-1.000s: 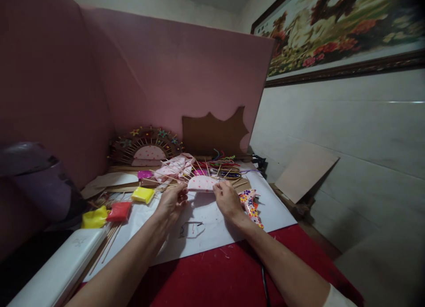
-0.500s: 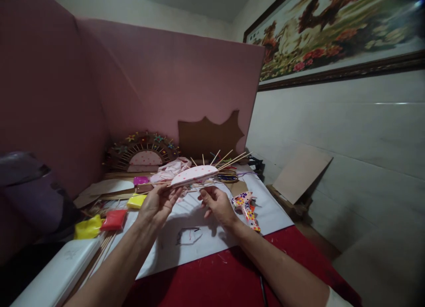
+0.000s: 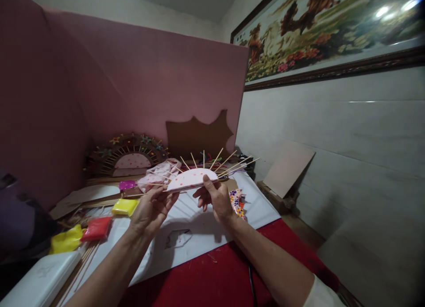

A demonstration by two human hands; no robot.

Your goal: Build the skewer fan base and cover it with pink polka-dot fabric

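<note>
Both hands hold up a half-round piece covered in pink dotted fabric (image 3: 191,178), with thin wooden sticks (image 3: 216,158) fanning out from its curved edge. My left hand (image 3: 153,209) grips its left end from below, fingers under the flat edge. At the right end, my right hand (image 3: 215,198) pinches it with the thumb on the front face. Partly behind my right wrist lies a flower-patterned glue gun (image 3: 237,202). Beneath the hands, a small clear piece with dark bits (image 3: 178,239) rests on the white sheet (image 3: 199,249).
A finished-looking stick fan with a dotted half-round (image 3: 133,161) leans at the back left. Yellow (image 3: 125,206), red (image 3: 96,228) and purple (image 3: 127,185) packets lie left. A white case (image 3: 46,278) is at front left; brown cardboard (image 3: 199,136) stands behind. Red cloth (image 3: 212,271) covers the front.
The half-round has turned to show more of its front face and its sticks spread wider in view. My right hand has come up onto its right end. The camera view has shifted right.
</note>
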